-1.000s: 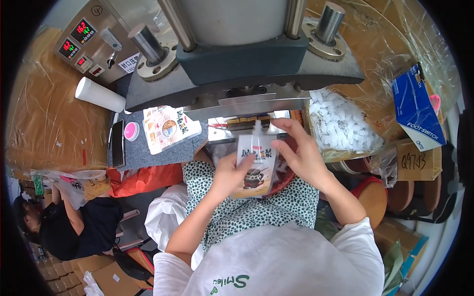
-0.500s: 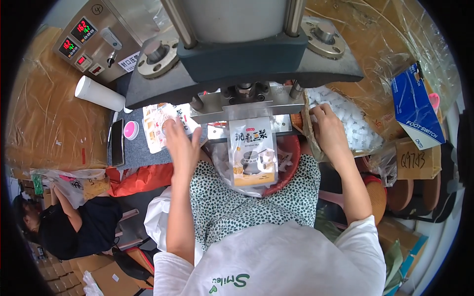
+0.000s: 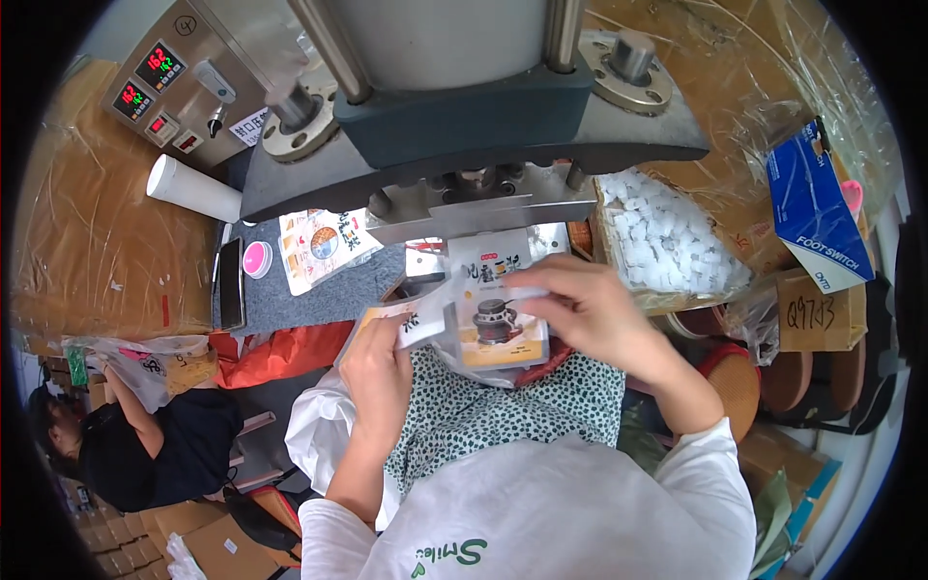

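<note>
My left hand [image 3: 377, 372] is closed on a white-and-orange printed flat pouch [image 3: 423, 321], tilted in front of my lap. A second printed pouch [image 3: 495, 333], showing a dark grinder picture, hangs upright under the metal bar [image 3: 483, 217] of a press. My right hand [image 3: 580, 304] is in front of that hanging pouch's upper right part, thumb and fingers pinched together. Whatever they hold is too small to make out. Small white plastic pieces [image 3: 667, 232] fill an open carton to the right.
More printed pouches [image 3: 324, 246] lie on the grey mat [image 3: 367, 290] at left, with a phone [image 3: 231, 280], a pink-lidded jar [image 3: 256, 258] and a white cylinder [image 3: 193, 188]. A control box [image 3: 184, 87] stands behind. Another person [image 3: 155, 440] sits at far left.
My left hand has come from the pouches on the mat toward my lap, now with a pouch. My right hand has left the carton of white pieces and moved left to the hanging pouch.
</note>
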A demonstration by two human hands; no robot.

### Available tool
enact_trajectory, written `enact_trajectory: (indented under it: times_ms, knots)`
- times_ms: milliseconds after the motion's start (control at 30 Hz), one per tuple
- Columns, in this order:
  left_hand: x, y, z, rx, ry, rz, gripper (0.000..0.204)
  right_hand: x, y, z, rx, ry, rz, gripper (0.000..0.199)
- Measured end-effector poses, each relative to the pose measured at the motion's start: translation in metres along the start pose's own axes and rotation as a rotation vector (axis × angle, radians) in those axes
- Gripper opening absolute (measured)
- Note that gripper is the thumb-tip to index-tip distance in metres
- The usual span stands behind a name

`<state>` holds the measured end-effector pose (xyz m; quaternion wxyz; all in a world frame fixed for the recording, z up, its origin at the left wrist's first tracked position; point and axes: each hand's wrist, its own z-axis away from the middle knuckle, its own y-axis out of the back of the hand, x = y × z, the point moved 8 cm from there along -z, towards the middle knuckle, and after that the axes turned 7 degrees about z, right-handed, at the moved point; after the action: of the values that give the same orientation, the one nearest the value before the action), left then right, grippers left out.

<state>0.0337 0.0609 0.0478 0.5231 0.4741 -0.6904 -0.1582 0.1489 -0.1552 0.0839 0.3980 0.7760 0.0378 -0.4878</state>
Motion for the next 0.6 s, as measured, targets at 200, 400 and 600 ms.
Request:
enact_trajectory:
  times_ms: [200, 400, 600]
  knots:
    - [0.020, 0.002, -0.001, -0.035, -0.072, -0.042, 0.035, -0.042, -0.020, -0.011, 0.098, 0.359, 0.341, 0.024]
    - [0.004, -0.060, 0.009, -0.410, 0.085, 0.371, 0.010, 0.002, -0.026, -0.013, -0.004, 0.119, 0.075, 0.035]
    - [-0.024, -0.133, -0.002, -0.523, 0.756, 1.106, 0.033, 0.023, 0.012, 0.008, 0.160, -0.091, 0.224, 0.039]
